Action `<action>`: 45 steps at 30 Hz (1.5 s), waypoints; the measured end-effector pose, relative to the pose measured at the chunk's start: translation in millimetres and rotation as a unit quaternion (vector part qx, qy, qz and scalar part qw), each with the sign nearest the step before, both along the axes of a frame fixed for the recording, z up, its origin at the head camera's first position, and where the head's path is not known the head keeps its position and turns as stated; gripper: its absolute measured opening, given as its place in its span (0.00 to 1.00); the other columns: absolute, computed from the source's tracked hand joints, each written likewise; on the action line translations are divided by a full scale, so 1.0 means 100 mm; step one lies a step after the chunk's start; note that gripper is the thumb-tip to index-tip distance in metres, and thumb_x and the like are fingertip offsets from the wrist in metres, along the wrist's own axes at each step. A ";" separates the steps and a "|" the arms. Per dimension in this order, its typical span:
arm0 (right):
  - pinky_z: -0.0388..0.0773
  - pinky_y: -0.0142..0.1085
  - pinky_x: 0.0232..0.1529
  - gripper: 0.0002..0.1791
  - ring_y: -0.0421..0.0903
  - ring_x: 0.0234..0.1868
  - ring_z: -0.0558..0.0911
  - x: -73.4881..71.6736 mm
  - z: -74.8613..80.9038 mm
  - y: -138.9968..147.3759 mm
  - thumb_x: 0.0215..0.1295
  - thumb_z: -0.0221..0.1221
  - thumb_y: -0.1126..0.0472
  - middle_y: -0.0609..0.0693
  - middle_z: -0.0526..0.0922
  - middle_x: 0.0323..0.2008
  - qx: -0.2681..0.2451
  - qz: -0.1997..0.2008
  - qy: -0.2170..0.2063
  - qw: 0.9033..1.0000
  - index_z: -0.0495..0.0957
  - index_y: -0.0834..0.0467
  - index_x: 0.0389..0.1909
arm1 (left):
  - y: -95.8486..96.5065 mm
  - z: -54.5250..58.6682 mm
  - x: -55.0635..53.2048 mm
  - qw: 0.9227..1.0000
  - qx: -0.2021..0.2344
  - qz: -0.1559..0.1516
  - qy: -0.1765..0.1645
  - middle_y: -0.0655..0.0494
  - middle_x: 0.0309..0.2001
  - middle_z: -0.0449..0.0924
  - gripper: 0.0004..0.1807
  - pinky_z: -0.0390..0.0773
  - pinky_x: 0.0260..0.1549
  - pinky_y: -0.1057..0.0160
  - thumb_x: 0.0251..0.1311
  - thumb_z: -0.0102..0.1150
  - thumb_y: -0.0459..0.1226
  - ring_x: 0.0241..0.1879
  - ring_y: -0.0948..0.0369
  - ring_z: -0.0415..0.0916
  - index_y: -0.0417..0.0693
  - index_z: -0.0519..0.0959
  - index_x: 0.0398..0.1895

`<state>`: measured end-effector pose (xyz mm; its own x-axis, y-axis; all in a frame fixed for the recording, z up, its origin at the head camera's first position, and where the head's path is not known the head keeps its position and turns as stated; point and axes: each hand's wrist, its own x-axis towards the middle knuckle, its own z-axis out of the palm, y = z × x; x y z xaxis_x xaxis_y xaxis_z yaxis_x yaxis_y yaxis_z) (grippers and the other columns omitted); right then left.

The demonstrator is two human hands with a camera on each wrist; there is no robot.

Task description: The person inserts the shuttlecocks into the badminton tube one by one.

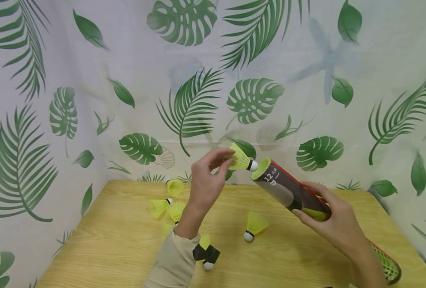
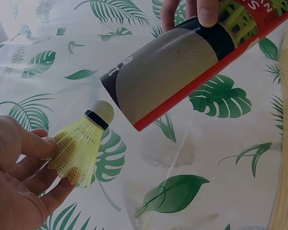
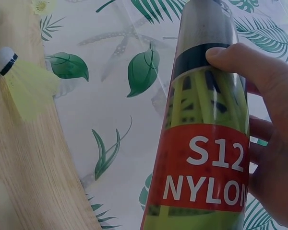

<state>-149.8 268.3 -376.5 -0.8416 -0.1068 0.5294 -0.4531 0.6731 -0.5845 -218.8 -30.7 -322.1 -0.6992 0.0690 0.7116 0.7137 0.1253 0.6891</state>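
Note:
My left hand [image 1: 207, 176] pinches a yellow shuttlecock [image 1: 239, 157] by the edge of its skirt. Its white cork [image 2: 103, 111] points at the mouth of a shuttlecock tube [image 1: 277, 188], close to the rim in the head view. The left wrist view shows a small gap between cork and tube. My right hand [image 1: 333, 218] grips the tube around its middle, tilted with the mouth up and to the left. In the right wrist view, the tube's red band [image 3: 201, 167] reads "S12 NYLON". Yellow-green shapes show through its wall.
On the wooden table [image 1: 101, 240], one shuttlecock [image 1: 255, 227] lies below the tube. Several more, including one shuttlecock [image 1: 160, 207], lie beside my left forearm, which partly hides the group. A leaf-patterned cloth [image 1: 198, 60] hangs behind the table.

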 end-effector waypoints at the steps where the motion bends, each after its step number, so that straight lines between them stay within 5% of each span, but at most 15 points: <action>1: 0.76 0.18 0.41 0.43 0.35 0.45 0.80 0.00 0.00 0.00 0.50 0.80 0.62 0.46 0.83 0.52 0.000 0.000 -0.001 1.000 0.75 0.43 0.68 | 0.01 0.00 0.00 1.000 -0.004 0.001 0.000 0.48 0.42 0.88 0.10 0.84 0.47 0.59 0.68 0.62 0.26 0.42 0.54 0.86 0.40 0.85 0.49; 12: 0.78 0.20 0.38 0.42 0.34 0.45 0.81 0.02 0.00 0.03 0.51 0.79 0.63 0.43 0.82 0.52 -0.001 0.007 0.003 1.000 0.75 0.43 0.68 | 0.17 -0.02 0.00 0.999 -0.045 -0.011 -0.003 0.49 0.43 0.87 0.09 0.84 0.43 0.65 0.68 0.62 0.27 0.41 0.59 0.86 0.39 0.85 0.49; 24: 0.77 0.19 0.41 0.43 0.35 0.49 0.79 0.03 0.02 0.01 0.52 0.79 0.63 0.48 0.83 0.53 -0.007 0.014 -0.009 1.000 0.74 0.44 0.69 | 0.35 -0.09 0.03 0.996 -0.058 -0.063 -0.027 0.48 0.47 0.86 0.11 0.83 0.49 0.66 0.69 0.62 0.27 0.45 0.57 0.85 0.40 0.84 0.51; 38: 0.77 0.20 0.40 0.42 0.40 0.46 0.81 0.01 0.04 0.05 0.53 0.79 0.61 0.47 0.84 0.54 0.004 0.014 -0.012 1.000 0.74 0.43 0.69 | 0.43 -0.10 0.03 0.993 -0.083 -0.078 -0.042 0.49 0.48 0.86 0.11 0.82 0.50 0.66 0.69 0.61 0.26 0.48 0.58 0.85 0.41 0.83 0.51; 45: 0.77 0.20 0.42 0.41 0.41 0.47 0.82 -0.01 0.02 0.06 0.52 0.79 0.62 0.48 0.84 0.54 0.004 0.023 -0.007 1.000 0.74 0.45 0.69 | 0.44 -0.14 0.01 0.988 -0.096 -0.111 -0.046 0.49 0.52 0.85 0.11 0.82 0.51 0.66 0.74 0.55 0.28 0.51 0.61 0.84 0.43 0.82 0.53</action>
